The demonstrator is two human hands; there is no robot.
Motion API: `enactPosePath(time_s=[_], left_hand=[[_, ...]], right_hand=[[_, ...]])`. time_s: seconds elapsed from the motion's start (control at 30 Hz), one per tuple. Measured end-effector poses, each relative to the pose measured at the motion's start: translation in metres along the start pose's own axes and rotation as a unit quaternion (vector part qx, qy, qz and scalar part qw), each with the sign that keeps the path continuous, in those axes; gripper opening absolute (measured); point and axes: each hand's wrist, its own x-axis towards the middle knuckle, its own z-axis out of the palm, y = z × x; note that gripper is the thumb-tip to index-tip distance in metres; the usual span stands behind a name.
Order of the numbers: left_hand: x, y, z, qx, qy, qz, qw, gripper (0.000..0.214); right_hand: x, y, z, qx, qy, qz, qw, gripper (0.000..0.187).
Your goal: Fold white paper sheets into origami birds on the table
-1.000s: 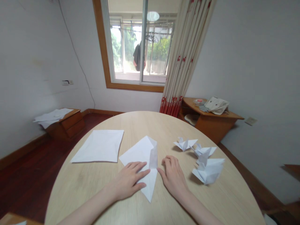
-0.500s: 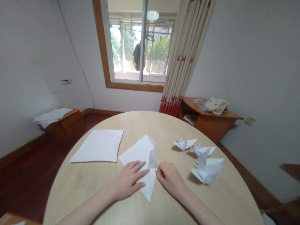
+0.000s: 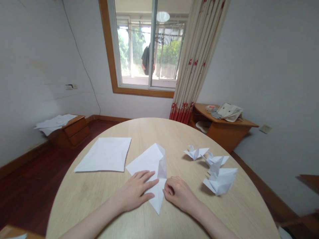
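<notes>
A partly folded sheet of white paper [image 3: 146, 159] lies in front of me, with a narrow point toward my body and a raised flap along its right side. My left hand [image 3: 136, 191] rests flat across its lower left part, fingers spread. At the lower right edge of the paper is my right hand [image 3: 178, 192], its fingers curled in and its thumb and forefinger closed at that edge. The fingertips partly hide the edge there. To the right stand several folded paper birds [image 3: 221, 182], grouped near each other.
A stack of white square paper [image 3: 104, 154] lies on the left of the round wooden table [image 3: 159, 129]. Beyond the table are a low drawer cabinet [image 3: 77, 131] with papers, a corner desk [image 3: 224, 131] with a cloth bag [image 3: 230, 112], a curtain and a window.
My right hand has shifted slightly toward me and left along the paper's right edge, its fingers more curled. My left hand and the paper stay nearly where they were.
</notes>
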Motion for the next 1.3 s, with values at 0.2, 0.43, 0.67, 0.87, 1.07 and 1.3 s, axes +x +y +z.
enactPosePath(time_s=[0.2,0.43,0.67,0.87,1.07,1.3], left_hand=[[0.000,-0.001,0.001,0.011,0.005,0.002,1.000,0.047],[0.000,-0.001,0.001,0.016,-0.002,0.003,1.000,0.047],[0.001,0.000,0.000,0.016,-0.006,-0.001,1.000,0.047],[0.000,-0.001,0.002,0.013,0.004,0.001,1.000,0.047],[0.000,-0.001,0.001,0.010,0.003,0.001,1.000,0.048],[0.000,-0.002,0.003,0.012,0.021,0.008,1.000,0.047]], right_hand=[[-0.001,-0.005,-0.002,0.030,-0.020,-0.020,0.999,0.023],[-0.004,-0.012,-0.002,0.068,-0.045,-0.046,0.996,0.022],[-0.006,-0.015,0.001,0.076,-0.083,-0.051,0.992,0.023],[-0.008,-0.017,0.004,0.101,-0.105,-0.080,0.986,0.023],[-0.010,-0.023,0.002,0.122,-0.111,-0.091,0.982,0.023],[-0.013,-0.024,0.006,0.116,-0.099,-0.100,0.983,0.021]])
